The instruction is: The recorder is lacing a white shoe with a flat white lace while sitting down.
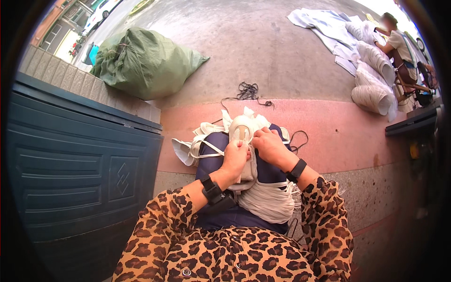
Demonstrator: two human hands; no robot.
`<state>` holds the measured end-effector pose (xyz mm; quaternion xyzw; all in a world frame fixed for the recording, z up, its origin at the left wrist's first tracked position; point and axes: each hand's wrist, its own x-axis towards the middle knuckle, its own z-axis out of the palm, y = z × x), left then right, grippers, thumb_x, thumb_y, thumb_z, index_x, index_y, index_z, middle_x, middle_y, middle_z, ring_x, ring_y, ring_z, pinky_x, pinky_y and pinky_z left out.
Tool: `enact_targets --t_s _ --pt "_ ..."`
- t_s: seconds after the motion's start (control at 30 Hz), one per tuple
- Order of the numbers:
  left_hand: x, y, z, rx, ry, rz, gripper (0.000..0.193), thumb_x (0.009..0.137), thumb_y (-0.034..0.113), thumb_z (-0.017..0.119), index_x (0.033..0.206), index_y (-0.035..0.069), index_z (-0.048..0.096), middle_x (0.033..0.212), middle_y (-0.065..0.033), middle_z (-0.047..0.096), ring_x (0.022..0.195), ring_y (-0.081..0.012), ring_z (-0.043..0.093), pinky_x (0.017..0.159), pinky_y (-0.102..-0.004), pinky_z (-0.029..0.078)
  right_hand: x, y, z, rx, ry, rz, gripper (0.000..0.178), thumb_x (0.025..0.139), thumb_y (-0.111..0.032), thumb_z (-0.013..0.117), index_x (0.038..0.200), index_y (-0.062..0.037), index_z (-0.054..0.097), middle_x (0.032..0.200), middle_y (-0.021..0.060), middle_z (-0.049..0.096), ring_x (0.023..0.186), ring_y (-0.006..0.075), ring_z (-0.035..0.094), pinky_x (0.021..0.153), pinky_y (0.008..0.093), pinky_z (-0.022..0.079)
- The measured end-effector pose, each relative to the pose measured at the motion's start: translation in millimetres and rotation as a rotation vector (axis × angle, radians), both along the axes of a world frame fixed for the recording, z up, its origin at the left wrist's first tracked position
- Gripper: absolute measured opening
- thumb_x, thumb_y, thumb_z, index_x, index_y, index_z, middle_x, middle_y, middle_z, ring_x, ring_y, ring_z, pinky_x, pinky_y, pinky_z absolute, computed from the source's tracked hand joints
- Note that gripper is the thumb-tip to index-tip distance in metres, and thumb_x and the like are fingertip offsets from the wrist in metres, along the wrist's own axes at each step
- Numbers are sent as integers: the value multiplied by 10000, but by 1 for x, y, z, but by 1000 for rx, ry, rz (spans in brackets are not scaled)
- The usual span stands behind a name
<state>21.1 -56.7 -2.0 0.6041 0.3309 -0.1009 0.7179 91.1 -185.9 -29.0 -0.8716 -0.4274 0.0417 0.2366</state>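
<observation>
On my lap lies a white shoe upper [242, 123] with a mesh patch, its rounded toe end pointing away from me. My left hand [233, 161] is closed, thumb and fingers pinched on the upper's near left side. Just right of it, my right hand [272, 149] is bent over the upper's right edge with fingertips pressed together; what they pinch is hidden. More white pieces [185, 151] lie across my knees, with a pale strap-like strip hanging over the left thigh. A thick bundle of white shoelaces [268, 203] rests on my lap below the right wrist.
Tangled black cord [248, 90] lies on the floor ahead. A large green sack [145, 63] stands at the far left, beyond a dark blue panelled door [75, 164]. At the far right, a seated person [399, 47] is beside stacked white pieces [373, 89] and pale sheets [324, 30].
</observation>
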Motion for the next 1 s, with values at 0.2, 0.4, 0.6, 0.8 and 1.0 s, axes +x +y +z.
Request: enact_targets --t_s 0.2,0.4,0.6,0.8,1.0 --pt "-5 0 1 28 -26 -1 105 895 74 455 939 -12 496 879 -86 580 770 -137 592 705 -244 502 0 7 6 -120 -181 88 68 692 -147 568 689 -116 629 785 67 576 863 227 533 743 390 387" --pt "-3 4 15 205 -30 -163 111 895 98 465 937 -1 491 892 -104 577 749 -157 603 653 -257 517 -4 2 -9 125 202 -155 104 758 -133 550 795 -130 647 747 68 561 825 236 539 738 372 373" --pt "3 27 30 -56 65 -34 117 873 81 488 951 -1 456 894 -116 560 759 -202 614 645 -282 530 -2 -2 -7 58 74 -82 105 804 -143 516 829 -118 616 772 70 572 834 250 545 738 380 367" --pt "4 7 14 -50 81 -91 133 870 79 496 961 -6 449 931 -101 530 818 -185 568 751 -295 499 10 4 -7 -40 136 13 174 809 -200 468 764 -105 607 760 83 594 802 267 571 690 440 375" --pt "-1 -1 15 37 -41 -51 139 904 120 462 984 8 444 946 -92 525 798 -166 569 695 -271 513 19 10 -4 -173 282 95 220 824 -246 475 776 -88 620 739 126 635 746 315 617 679 498 398"
